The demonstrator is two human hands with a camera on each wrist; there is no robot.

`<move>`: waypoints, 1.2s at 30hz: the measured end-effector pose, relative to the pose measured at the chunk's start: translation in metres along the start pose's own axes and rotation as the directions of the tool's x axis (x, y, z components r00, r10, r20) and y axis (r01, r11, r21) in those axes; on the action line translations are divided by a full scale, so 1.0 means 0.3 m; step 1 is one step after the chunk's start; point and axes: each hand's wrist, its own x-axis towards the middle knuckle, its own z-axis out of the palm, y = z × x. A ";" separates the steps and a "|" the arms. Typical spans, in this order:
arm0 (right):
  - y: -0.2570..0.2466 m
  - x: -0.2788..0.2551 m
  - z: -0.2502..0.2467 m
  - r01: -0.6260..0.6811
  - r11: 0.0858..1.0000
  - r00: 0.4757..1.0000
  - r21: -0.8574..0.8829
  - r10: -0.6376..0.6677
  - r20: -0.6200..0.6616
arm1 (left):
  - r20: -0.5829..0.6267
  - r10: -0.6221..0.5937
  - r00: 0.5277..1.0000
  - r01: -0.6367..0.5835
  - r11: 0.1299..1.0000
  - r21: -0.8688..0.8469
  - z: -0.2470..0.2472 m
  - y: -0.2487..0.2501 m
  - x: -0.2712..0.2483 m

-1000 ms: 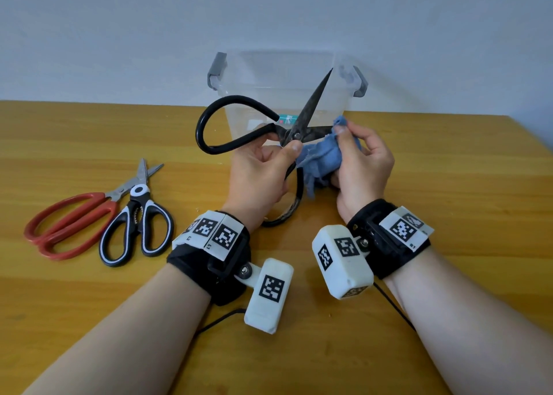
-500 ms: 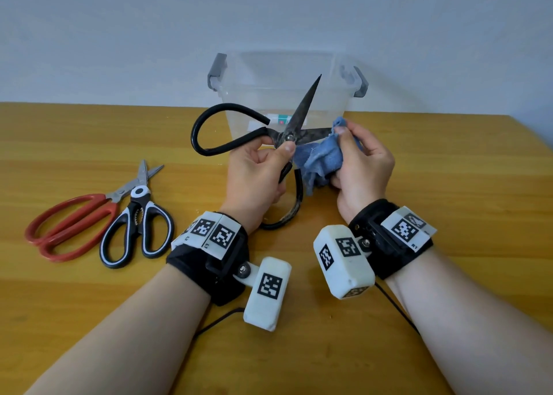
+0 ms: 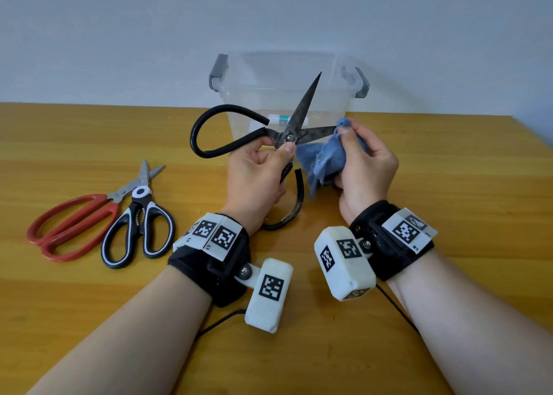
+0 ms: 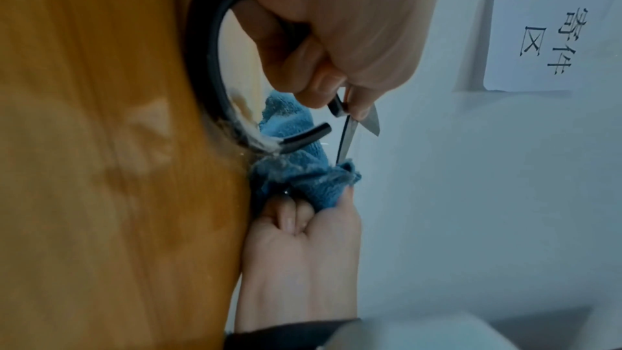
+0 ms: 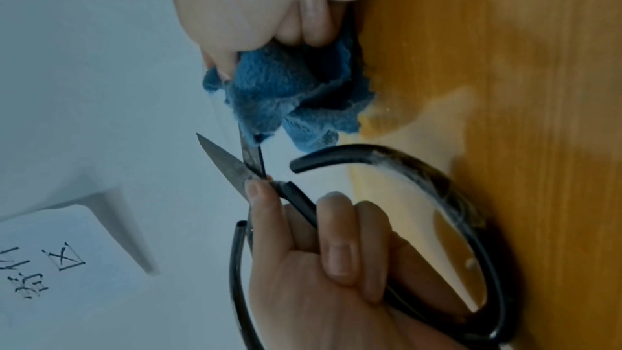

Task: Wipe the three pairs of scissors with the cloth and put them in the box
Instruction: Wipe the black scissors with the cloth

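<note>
My left hand [image 3: 257, 170] grips the large black scissors [image 3: 302, 110] near the pivot, blades spread wide, one blade pointing up, the other to the right. My right hand [image 3: 363, 161] holds the crumpled blue cloth [image 3: 324, 158] and pinches it round the tip of the right-pointing blade. In the left wrist view the cloth [image 4: 303, 172] wraps the blade end of the scissors [image 4: 208, 68]. The right wrist view shows the cloth [image 5: 286, 89] on the blade, with the scissors' lower handle loop [image 5: 454, 196] against the table. The clear plastic box [image 3: 287, 95] stands just behind.
Red-handled scissors [image 3: 68, 224] and black-and-white kitchen scissors [image 3: 140, 227] lie side by side on the wooden table [image 3: 449, 170] at the left. The box has grey clip handles [image 3: 217, 71] and a small label inside. A white wall rises behind the table.
The cloth in my right hand has slid outward along the right-pointing blade toward its tip. The scissors shifted slightly left and tilted a little.
</note>
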 end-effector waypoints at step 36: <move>-0.004 0.028 -0.032 0.053 0.998 0.990 -0.025 -0.056 -0.130 | -0.014 0.029 0.999 -0.029 1.000 -0.004 -0.016 -0.003 -0.004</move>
